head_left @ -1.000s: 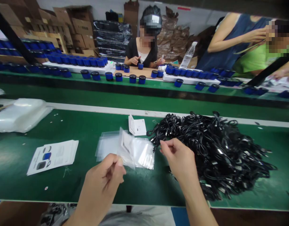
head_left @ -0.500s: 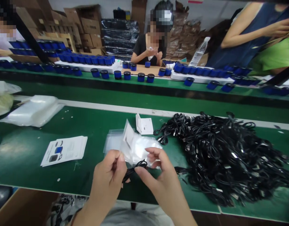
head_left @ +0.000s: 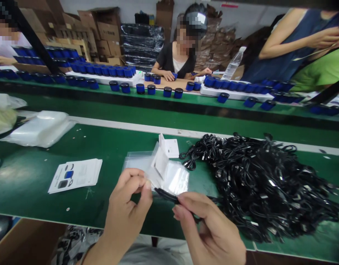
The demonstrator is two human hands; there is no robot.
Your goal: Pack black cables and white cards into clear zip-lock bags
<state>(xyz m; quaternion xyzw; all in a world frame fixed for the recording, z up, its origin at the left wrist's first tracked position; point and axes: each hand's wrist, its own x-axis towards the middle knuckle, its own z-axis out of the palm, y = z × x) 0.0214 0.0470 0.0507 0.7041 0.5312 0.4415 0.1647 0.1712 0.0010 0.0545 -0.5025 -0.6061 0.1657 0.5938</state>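
The left hand (head_left: pixel 130 198) pinched a clear plastic bag (head_left: pixel 157 167); the right hand (head_left: pixel 210 228) gripped a bundled black cable (head_left: pixel 166 195), the USB-cable heap (head_left: pixel 263 187) lying at two o'clock.

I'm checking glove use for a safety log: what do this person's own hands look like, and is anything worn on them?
Both the left hand and the right hand are bare: no gloves, and no rings or markings that I can see. No sleeve shows on either. A thin dark band edges the left wrist; whether it is a bracelet is unclear.
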